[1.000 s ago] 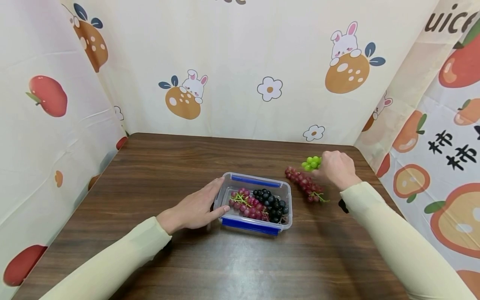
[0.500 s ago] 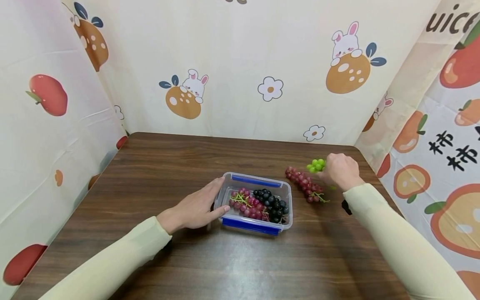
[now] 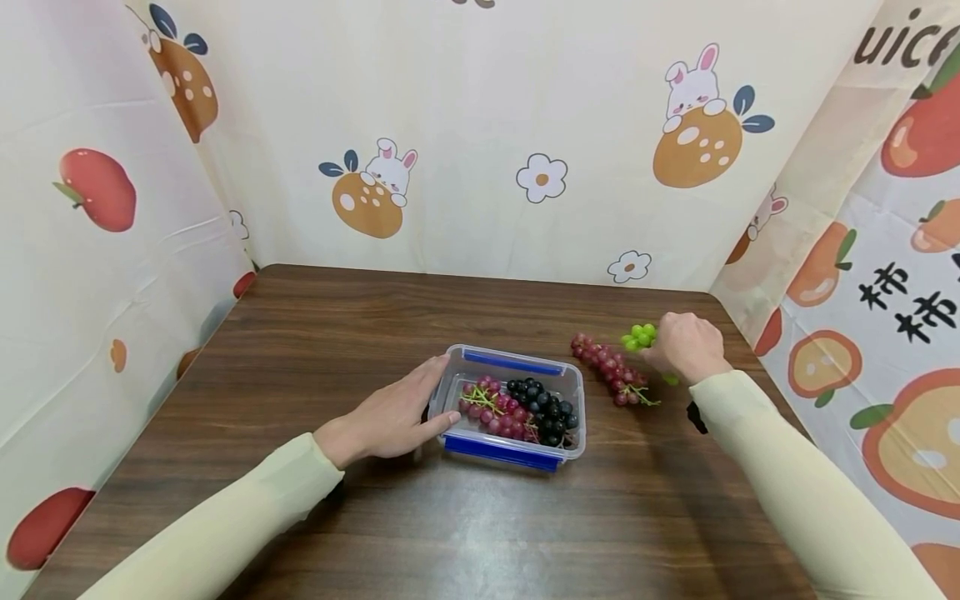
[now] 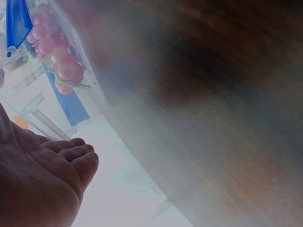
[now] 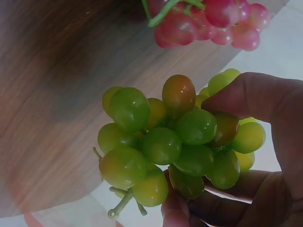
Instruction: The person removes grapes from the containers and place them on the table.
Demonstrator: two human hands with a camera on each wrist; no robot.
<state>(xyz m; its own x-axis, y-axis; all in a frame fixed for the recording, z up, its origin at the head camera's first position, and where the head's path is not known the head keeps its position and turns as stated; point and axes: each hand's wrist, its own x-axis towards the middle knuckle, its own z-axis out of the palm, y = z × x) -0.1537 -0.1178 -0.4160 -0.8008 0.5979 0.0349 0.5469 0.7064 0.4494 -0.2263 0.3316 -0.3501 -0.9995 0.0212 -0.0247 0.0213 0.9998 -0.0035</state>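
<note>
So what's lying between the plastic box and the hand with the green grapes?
In the head view, a bunch of red grapes lies on the table between the plastic box and the right hand holding the green grapes.

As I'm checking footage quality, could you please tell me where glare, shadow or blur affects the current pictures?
Head view: glare on the near tabletop, a soft shadow beside the right sleeve; left wrist view: hazy, the left hand dark against bright background, the tabletop blurred; right wrist view: green grapes fairly crisp with small highlights, tabletop soft.
</note>
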